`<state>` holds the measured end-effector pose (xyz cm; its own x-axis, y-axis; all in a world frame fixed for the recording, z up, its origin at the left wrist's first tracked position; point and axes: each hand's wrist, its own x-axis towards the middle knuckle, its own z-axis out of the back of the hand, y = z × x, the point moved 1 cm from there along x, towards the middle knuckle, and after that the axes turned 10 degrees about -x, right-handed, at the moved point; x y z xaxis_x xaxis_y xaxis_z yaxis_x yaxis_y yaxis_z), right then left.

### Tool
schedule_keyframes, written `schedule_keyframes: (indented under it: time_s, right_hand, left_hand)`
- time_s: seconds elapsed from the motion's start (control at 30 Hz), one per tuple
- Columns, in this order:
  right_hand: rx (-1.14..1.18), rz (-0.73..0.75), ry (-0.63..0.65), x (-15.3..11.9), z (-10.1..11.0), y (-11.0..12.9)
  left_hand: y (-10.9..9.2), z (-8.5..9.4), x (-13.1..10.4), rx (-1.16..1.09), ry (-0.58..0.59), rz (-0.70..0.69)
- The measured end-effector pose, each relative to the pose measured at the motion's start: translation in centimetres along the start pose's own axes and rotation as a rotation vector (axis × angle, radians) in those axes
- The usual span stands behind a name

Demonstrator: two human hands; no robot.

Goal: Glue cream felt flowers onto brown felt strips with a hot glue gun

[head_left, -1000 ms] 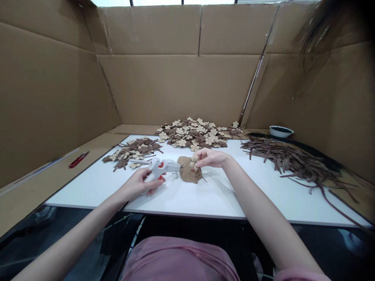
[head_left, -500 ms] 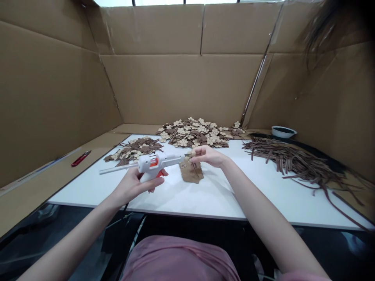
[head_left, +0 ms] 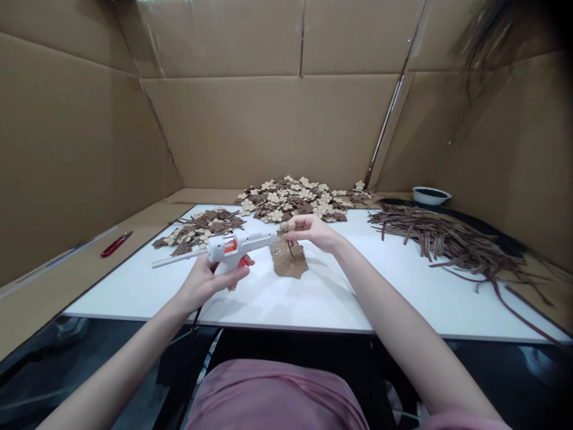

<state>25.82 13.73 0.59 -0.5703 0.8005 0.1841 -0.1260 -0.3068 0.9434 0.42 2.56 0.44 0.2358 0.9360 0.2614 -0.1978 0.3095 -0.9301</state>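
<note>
My left hand (head_left: 215,278) is wrapped round the handle of a white and orange glue gun (head_left: 242,245), a glue stick jutting from its back end. The nozzle points right, at the small flower (head_left: 286,227) pinched in my right hand (head_left: 311,232). A thin brown strip hangs from the flower. Whether nozzle and flower touch, I cannot tell. Beneath them a ragged brown scrap (head_left: 289,263) lies on the white board (head_left: 250,304), with what looks like glue on its upper left part.
Beige and brown flower cutouts (head_left: 295,200) are heaped at the back. Flowers with strips (head_left: 203,227) lie left, brown strips (head_left: 439,233) right. A white bowl (head_left: 430,195) with dark contents stands back right; a red-handled tool (head_left: 116,244) lies far left. Cardboard walls (head_left: 268,131) enclose the table.
The camera view has tilted down slightly. My right hand has shifted a little up and left with the flower, staying near the nozzle. Both hands keep their hold.
</note>
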Motion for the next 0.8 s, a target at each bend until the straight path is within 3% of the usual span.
schedule_keyframes:
  time_s: [0.8]
  right_hand:
    - [0.01,0.024,-0.025,0.07,-0.02,-0.32]
  left_hand:
    - [0.52,-0.65,0.13,-0.024,-0.045,0.032]
